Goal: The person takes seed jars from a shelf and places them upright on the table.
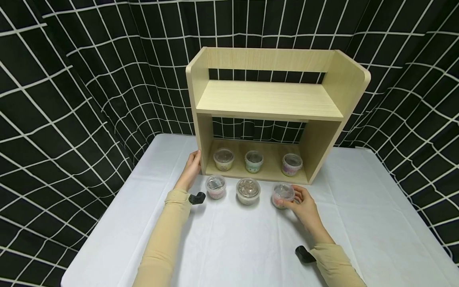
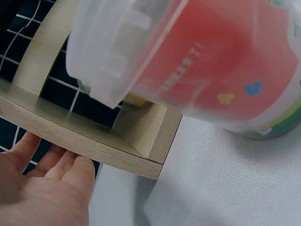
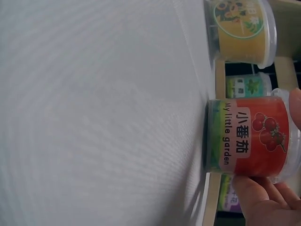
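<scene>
My right hand [image 1: 305, 209] grips a small clear-lidded tub [image 1: 282, 192] at the right end of the front row. In the right wrist view this tub [image 3: 261, 136] has a red label with tomatoes and "My little garden" lettering, fingers and thumb around its lid end. My left hand [image 1: 190, 171] touches the outer left side of a pale wooden shelf [image 1: 267, 95]. The left wrist view shows its fingertips against that panel, fingers fairly straight. Close by stands another red-labelled tub [image 2: 225, 66]. A tub with a yellow-orange label [image 3: 242, 33] stands mid-row.
On the shelf's lower level stand three tubs: a yellowish one [image 1: 224, 159] at left, a green one [image 1: 254, 161] in the middle and a purple one [image 1: 291, 164] at right. A white cloth [image 1: 244, 247] covers the table. Black grid-patterned curtains [image 1: 107, 79] hang around it.
</scene>
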`<action>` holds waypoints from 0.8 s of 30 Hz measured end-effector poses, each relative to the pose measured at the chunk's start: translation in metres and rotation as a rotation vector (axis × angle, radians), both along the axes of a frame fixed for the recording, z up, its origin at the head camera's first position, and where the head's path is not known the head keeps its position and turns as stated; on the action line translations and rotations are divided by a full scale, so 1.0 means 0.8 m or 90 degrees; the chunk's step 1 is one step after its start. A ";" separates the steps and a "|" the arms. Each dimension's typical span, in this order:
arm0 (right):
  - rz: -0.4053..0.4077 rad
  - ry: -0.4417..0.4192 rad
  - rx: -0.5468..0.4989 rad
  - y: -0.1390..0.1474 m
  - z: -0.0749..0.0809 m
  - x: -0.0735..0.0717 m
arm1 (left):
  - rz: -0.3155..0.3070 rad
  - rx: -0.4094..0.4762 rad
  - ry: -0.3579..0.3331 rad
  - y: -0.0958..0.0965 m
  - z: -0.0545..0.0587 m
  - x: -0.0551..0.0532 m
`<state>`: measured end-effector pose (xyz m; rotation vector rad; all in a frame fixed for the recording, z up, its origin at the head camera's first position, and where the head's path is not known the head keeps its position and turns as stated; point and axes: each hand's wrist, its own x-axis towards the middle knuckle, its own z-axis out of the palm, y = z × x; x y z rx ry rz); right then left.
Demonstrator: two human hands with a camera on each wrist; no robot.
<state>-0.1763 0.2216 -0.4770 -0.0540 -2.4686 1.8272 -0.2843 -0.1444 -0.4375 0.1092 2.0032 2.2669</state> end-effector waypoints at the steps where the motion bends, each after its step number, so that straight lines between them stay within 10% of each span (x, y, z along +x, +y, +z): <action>1: 0.003 -0.004 -0.004 0.000 0.000 0.001 | 0.002 0.000 -0.001 0.000 -0.002 -0.001; 8: 0.013 -0.032 -0.037 -0.002 0.000 0.001 | 0.023 -0.011 0.012 -0.002 -0.023 -0.015; 24: 0.051 -0.033 -0.062 0.002 -0.004 -0.001 | 0.032 -0.012 0.011 -0.001 -0.023 -0.013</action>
